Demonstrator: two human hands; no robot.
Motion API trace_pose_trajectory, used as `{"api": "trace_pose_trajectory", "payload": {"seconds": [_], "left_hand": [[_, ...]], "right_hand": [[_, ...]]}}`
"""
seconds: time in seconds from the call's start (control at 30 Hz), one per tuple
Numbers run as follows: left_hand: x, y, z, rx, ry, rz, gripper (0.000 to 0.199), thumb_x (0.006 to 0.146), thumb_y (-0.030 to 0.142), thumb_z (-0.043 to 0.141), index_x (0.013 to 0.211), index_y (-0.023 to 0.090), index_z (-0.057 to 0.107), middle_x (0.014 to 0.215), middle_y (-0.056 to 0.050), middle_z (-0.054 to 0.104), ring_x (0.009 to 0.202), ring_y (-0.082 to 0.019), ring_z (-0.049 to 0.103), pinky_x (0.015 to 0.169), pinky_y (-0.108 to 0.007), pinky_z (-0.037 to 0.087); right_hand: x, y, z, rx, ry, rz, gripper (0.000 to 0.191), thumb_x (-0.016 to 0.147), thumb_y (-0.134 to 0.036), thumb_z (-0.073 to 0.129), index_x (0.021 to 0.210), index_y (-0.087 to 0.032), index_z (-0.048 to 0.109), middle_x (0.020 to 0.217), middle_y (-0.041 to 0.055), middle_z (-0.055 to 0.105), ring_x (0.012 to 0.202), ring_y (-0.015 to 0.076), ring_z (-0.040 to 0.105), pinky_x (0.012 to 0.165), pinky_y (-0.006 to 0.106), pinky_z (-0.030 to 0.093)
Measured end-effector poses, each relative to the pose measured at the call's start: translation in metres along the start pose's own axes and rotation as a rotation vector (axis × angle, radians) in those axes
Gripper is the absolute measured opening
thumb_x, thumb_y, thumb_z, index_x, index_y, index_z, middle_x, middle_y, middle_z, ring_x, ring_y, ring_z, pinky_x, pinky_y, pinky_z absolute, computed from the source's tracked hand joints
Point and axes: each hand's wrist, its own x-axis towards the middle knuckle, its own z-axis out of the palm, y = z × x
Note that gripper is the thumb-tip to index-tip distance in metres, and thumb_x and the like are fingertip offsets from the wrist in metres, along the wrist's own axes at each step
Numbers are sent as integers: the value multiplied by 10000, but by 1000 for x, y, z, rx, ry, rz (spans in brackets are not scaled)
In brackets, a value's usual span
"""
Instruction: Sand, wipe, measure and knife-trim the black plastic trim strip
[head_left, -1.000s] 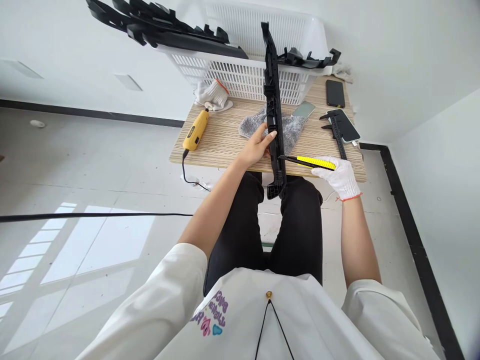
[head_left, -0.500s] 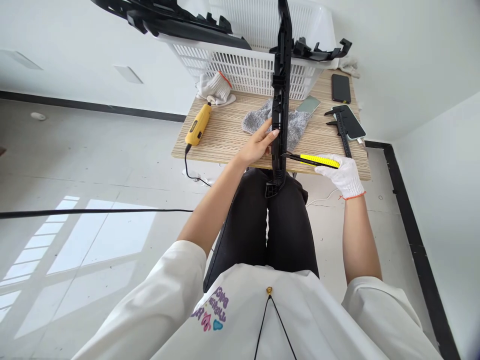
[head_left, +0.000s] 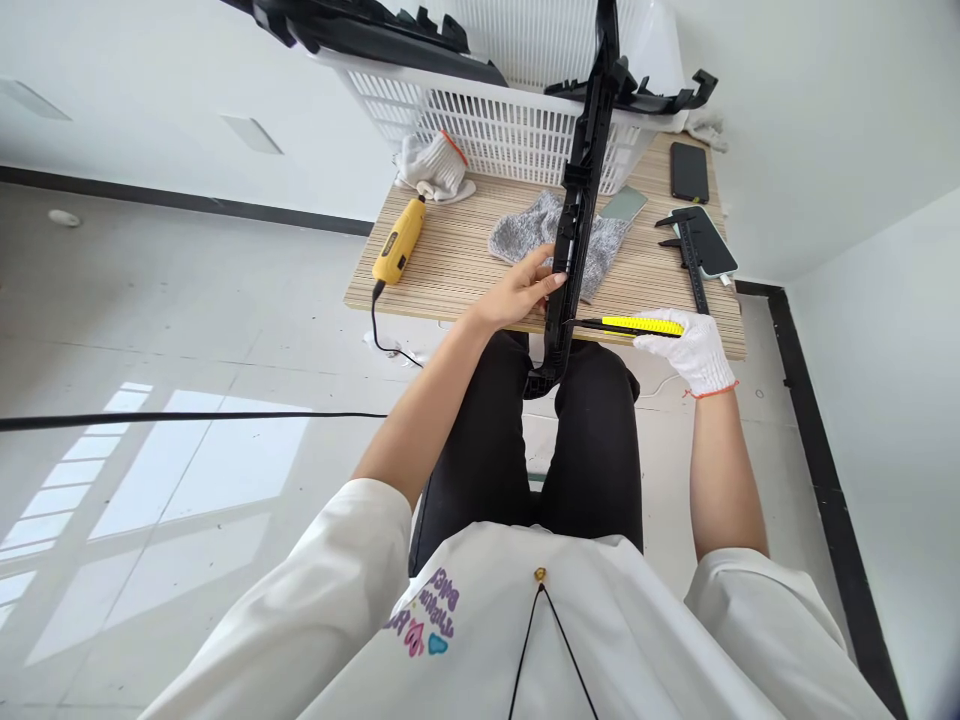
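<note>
My bare left hand (head_left: 521, 290) grips a long black plastic part (head_left: 576, 215), its thumb on the front face and the other fingers partly hidden behind. The part tilts up and away from me; its lower end is above my knees and its upper end is in front of the basket. My right hand (head_left: 688, 350), in a white knit glove with an orange cuff, is closed on a slim hand tool with a ribbed yellow grip (head_left: 643, 326). The tool's thin dark tip meets the part's right edge just below my left hand; I cannot tell its exact kind.
A white plastic basket (head_left: 480, 120) holding more black parts (head_left: 397, 45) stands at the table's back. On the wooden table (head_left: 457, 265) lie a yellow corded rotary tool (head_left: 399, 242), a white glove (head_left: 435, 165), a grey cloth (head_left: 521, 232), calipers (head_left: 691, 262) and phones (head_left: 688, 172).
The black part's upper end has swung to the right, so it leans more. My knees have spread apart. Both hands keep their holds, and the tool's tip stays at the part's edge.
</note>
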Motion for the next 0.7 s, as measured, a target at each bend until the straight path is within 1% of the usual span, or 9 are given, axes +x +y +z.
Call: {"api": "trace_pose_trajectory", "payload": {"seconds": [0.07,0.17,0.27,0.4,0.53,0.7], "left_hand": [[0,-1,-1,-4,-4,7,537,888,581,642,1310,266,536,746,18,558,551,-82,537,521,-210,443],[0,-2,-1,10,34,12,523,886,586,641,1290,266,548,737,18,572,577,-90,562,538,-210,471],[0,-1,0,25,69,-3,535,883,592,638,1303,274,550,773,0,610,655,-126,609,580,-238,505],[1,0,3,15,65,-25,569,880,592,634,1333,264,529,809,-18,634,721,-162,632,624,-273,513],[1,-1,3,29,77,-6,578,858,616,648,1310,274,537,753,4,591,652,-139,592,582,-259,493],[1,-4,2,50,42,8,538,834,641,663,1211,272,556,704,26,536,578,-111,539,550,-251,495]], "right_hand": [[0,2,-1,-23,-4,-9,315,725,-382,795,1015,-261,793,1051,30,771,1010,265,720,981,425,570],[0,2,-1,1,6,13,311,712,-371,812,1005,-271,793,1038,24,772,1008,275,723,977,427,574],[-1,1,1,54,20,49,320,692,-357,837,998,-276,790,1007,20,776,984,286,729,939,433,598],[0,-2,2,58,24,67,304,688,-340,841,981,-283,786,1011,16,773,998,297,724,951,454,598],[0,-5,2,51,25,75,307,682,-343,842,978,-278,785,997,14,775,989,293,725,962,454,594],[-2,-6,2,71,30,101,312,672,-348,849,971,-285,786,969,-1,778,972,292,731,950,457,596]]}}
